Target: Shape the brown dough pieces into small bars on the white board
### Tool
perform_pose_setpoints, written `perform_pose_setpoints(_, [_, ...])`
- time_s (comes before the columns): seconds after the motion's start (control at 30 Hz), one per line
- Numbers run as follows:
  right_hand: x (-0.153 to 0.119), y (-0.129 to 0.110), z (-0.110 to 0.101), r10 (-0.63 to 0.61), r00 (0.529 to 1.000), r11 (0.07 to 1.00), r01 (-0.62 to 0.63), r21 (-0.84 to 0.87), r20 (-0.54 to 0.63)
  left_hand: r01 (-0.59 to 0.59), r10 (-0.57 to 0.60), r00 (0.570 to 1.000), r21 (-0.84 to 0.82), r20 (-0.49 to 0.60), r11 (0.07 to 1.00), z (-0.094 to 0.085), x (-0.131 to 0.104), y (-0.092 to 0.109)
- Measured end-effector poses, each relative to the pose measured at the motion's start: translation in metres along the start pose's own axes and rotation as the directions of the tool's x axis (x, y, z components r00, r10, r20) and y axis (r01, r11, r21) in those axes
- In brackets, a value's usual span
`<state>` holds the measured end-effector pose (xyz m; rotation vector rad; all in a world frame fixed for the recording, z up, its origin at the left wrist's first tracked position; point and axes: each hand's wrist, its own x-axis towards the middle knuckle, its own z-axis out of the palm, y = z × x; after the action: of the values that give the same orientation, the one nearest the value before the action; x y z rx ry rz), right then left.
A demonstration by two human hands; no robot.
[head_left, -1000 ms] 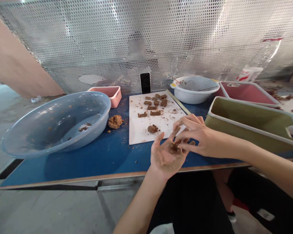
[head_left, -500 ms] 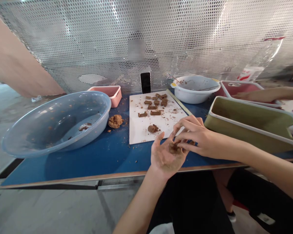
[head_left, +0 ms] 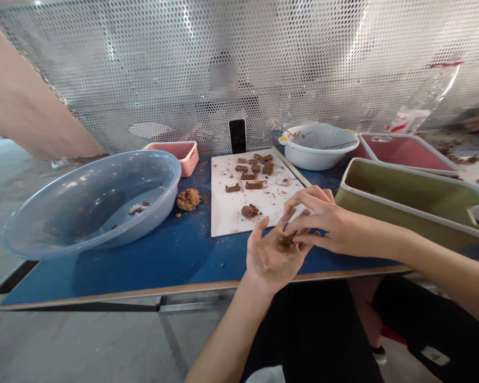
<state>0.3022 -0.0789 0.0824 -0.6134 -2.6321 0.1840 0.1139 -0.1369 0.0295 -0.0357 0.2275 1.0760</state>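
My left hand (head_left: 270, 258) is held palm up over the table's front edge, its palm smeared with mud. A small lump of brown clay (head_left: 285, 244) rests at the base of its fingers. From the right, my right hand (head_left: 326, 222) reaches over and pinches at that clay; its fingertips partly hide the lump. Just beyond my hands lies a white board (head_left: 227, 217). On it are a round clay ball with crumbs (head_left: 249, 211) near the front and several small shaped clay pieces (head_left: 254, 185) farther back.
To the left stand a large blue basin (head_left: 91, 213), a rough clay lump (head_left: 189, 199) and a pink box (head_left: 189, 159). A phone (head_left: 238, 136) leans at the back. On the right are a white basin (head_left: 319, 157), a green bin (head_left: 399, 205), a red bin (head_left: 413, 154) and a plastic bottle (head_left: 427, 101).
My right fingers have shifted slightly over the clay, leaving more of it showing. Another person's arm has withdrawn from the red bin at right.
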Motion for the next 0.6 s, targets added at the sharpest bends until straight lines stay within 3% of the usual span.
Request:
perform_pose_setpoints(0.33, [0.002, 0.001, -0.010, -0.035, 0.997, 0.999, 0.036, 0.000, 0.067, 0.026, -0.027, 0.999, -0.020, -0.030, 0.999, 0.002, -0.001, 0.000])
perform_pose_setpoints(0.6, [0.004, 0.004, -0.019, -0.139, 0.985, 0.990, 0.142, -0.013, 0.105, 0.094, -0.095, 0.992, 0.014, 0.078, 0.996, -0.001, -0.001, 0.001])
